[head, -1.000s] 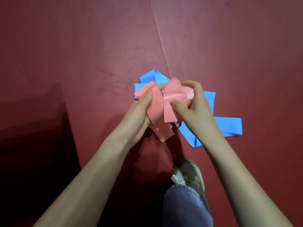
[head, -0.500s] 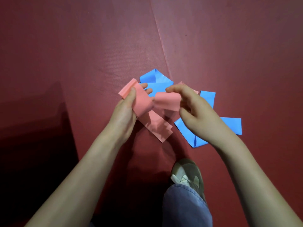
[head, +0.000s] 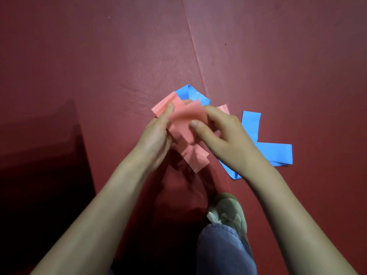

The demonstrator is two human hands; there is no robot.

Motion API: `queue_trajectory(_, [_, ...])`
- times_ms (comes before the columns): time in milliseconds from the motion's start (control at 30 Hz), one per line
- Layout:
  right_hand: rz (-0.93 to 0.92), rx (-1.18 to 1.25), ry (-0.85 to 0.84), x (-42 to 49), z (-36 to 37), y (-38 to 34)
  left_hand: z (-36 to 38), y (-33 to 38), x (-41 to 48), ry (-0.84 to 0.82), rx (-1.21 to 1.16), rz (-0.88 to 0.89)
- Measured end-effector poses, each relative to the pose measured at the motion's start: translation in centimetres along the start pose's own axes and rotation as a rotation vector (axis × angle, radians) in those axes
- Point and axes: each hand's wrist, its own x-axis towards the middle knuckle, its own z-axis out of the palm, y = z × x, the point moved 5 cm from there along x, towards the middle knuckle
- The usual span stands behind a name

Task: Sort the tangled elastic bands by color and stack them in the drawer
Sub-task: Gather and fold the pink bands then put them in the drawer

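A pink elastic band (head: 183, 124) is bunched between both hands above the red floor mat. My left hand (head: 156, 139) pinches its left part with the thumb on top. My right hand (head: 220, 135) grips its right fold between thumb and fingers. A loose pink end (head: 195, 159) hangs below the hands. A blue elastic band (head: 268, 151) lies flat on the mat under and to the right of my right hand, and its looped end (head: 190, 94) shows beyond the pink band. No drawer is in view.
A seam (head: 195, 54) runs across the red mat (head: 99, 66) from the top toward the bands. My shoe (head: 228, 211) and jeans leg (head: 222, 251) are at the bottom centre. A dark shadowed area (head: 35, 165) fills the lower left.
My hands have come closer together again, folding the pink band into a bunch between them. The blue band has stayed on the mat.
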Motion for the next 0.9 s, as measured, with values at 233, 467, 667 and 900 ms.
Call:
queue_trajectory(233, [0.295,0.350,-0.083,1.7,2.1,1.4,0.4,-0.5,0.0,-0.069,-0.021,-0.079])
queue_trajectory(467, [0.393,0.310,-0.029,1.7,2.7,2.6,0.0,-0.6,-0.7,-0.166,-0.092,-0.125])
queue_trajectory(667, [0.429,0.362,-0.005,1.6,2.9,2.4,0.3,-0.9,-0.6,-0.155,0.061,-0.056])
queue_trajectory(900, [0.395,0.467,0.117,1.0,1.9,1.6,1.3,1.0,-0.4,-0.134,0.103,0.045])
